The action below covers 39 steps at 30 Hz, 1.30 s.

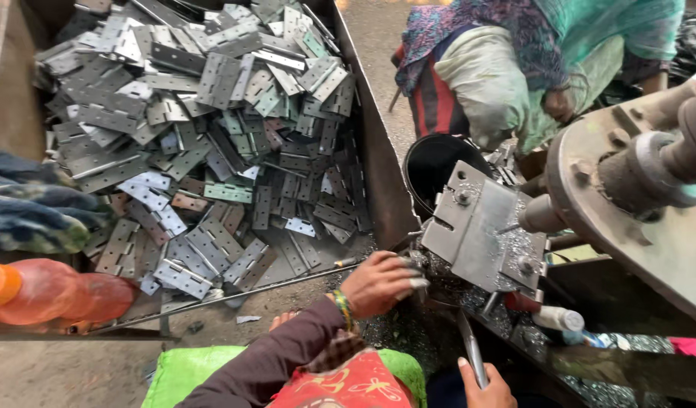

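My left hand [378,283] reaches forward from a brown sleeve, a beaded band on its wrist. Its fingertips press together at the lower left edge of a grey metal jig plate [484,227] on a press machine. Whether they pinch a part there is too small to tell. My right hand [487,387] sits at the bottom edge, closed around a grey metal lever handle [469,349] that rises toward the machine. Left of my hands, a large steel bin [378,151] holds a heap of flat grey hinge plates [212,136].
Another person [529,60] in green clothing and a patterned scarf bends over at the top right beside a black bucket [438,162]. A heavy rusty flange and shaft [642,181] fill the right side. An orange bottle [53,291], a thin rod [234,295] and a green sack [185,370] lie near me.
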Motion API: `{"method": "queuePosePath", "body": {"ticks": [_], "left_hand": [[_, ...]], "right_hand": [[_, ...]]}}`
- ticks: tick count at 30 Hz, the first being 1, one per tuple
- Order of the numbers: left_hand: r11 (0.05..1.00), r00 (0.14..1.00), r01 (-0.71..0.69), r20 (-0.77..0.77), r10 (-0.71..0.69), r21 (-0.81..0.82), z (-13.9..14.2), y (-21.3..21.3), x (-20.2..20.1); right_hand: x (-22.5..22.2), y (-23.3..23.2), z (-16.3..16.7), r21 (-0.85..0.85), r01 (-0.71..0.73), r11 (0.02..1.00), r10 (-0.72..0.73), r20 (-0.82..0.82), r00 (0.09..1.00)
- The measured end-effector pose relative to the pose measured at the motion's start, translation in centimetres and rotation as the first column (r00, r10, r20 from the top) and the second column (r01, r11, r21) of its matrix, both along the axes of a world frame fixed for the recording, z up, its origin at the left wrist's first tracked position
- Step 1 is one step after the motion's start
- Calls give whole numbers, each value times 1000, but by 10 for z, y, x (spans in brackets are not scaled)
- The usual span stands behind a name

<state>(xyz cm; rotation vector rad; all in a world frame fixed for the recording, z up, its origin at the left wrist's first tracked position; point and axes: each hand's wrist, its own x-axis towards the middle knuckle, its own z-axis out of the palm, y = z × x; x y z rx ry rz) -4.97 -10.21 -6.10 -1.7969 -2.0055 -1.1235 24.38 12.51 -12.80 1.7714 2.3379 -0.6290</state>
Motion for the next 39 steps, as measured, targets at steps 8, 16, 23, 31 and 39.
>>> {"method": "queuePosePath", "body": {"ticks": [8, 16, 23, 31, 39], "left_hand": [[670, 757, -630, -119, 642, -393, -49, -29, -92], [561, 732, -658, -255, 631, -502, -83, -30, -110], [667, 717, -696, -192, 670, -267, -82, -38, -99], [547, 454, -628, 311, 835, -553, -54, -62, -90], [934, 123, -356, 992, 41, 6, 27, -74, -87]], "right_hand": [[0, -9, -5, -14, 28, 1000, -28, 0, 1000], [-16, -26, 33, -62, 35, 997, -28, 103, 994], [-23, -37, 48, -70, 36, 997, -26, 131, 991], [-27, -46, 63, -60, 15, 998, -7, 123, 992], [-28, -55, 71, -9, -18, 1000, 18, 59, 998]]}}
